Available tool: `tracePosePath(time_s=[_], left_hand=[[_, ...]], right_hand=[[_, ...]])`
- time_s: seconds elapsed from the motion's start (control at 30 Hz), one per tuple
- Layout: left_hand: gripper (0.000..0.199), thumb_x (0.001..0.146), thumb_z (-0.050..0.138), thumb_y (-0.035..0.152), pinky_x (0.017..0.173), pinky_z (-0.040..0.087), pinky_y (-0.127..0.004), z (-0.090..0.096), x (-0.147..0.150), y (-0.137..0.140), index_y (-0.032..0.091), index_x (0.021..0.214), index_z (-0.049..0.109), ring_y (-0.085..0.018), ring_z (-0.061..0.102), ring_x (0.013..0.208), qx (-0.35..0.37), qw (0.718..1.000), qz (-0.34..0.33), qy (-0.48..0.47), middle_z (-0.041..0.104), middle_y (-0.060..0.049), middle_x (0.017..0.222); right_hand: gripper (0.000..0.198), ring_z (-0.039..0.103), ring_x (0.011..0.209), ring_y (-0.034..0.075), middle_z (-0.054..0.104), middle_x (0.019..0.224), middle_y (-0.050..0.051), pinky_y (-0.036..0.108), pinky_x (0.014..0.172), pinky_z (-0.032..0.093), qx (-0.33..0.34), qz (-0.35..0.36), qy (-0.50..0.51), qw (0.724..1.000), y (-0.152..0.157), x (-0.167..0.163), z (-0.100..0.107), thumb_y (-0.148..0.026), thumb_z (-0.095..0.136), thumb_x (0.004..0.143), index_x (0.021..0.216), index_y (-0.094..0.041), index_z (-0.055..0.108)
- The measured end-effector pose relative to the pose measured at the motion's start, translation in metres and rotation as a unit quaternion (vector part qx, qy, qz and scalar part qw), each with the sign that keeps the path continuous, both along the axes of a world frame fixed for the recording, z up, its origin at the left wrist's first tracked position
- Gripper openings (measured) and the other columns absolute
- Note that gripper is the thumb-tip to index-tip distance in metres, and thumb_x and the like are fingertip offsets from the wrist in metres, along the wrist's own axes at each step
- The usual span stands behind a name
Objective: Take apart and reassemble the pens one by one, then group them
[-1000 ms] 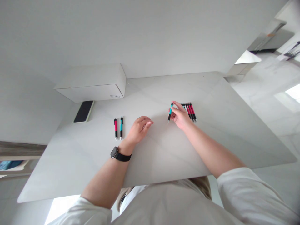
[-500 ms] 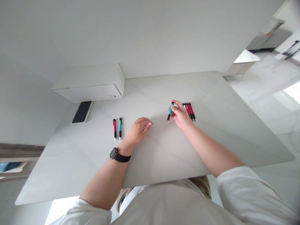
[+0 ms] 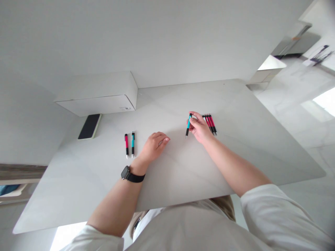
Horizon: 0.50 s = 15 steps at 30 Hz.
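Right hand grasps teal pen, point downward, over table.
Fingers cover part of the barrel; whether the tip contacts the surface is unclear. Pen row: partly hidden by right hand. Left hand: relaxed, released, palm concealed.

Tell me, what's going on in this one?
A person's right hand holds a teal and black pen, its writing tip toward the person. The left hand is on the table, with nothing visible in it. To its left, a red pen and a second teal pen lie side by side. More pens lie in a row beside the right hand, partly hidden by it.
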<state>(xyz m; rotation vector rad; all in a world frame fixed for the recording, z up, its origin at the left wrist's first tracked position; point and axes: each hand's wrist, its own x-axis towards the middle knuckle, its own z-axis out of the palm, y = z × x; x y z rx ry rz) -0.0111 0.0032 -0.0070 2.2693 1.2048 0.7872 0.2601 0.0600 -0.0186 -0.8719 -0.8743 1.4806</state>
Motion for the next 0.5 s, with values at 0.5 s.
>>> tracePosePath(time_s=[0.5], left_hand=[[0.034, 0.109, 0.045, 0.041, 0.100, 0.050, -0.042, 0.0005, -0.0006, -0.0002, 0.023, 0.108, 0.074, -0.023, 0.067, 0.106, -0.010, 1.000, -0.006, 0.015, 0.074, -0.007, 0.110]], right_hand=[[0.054, 0.064, 0.075, 0.015, 0.070, 0.089, -0.002, 0.028, 0.067, 0.051, 0.002, -0.008, -0.025, 1.000, -0.0004, -0.0016, 0.0009, -0.049, 0.083, 0.080, 0.127, -0.034, 0.061]])
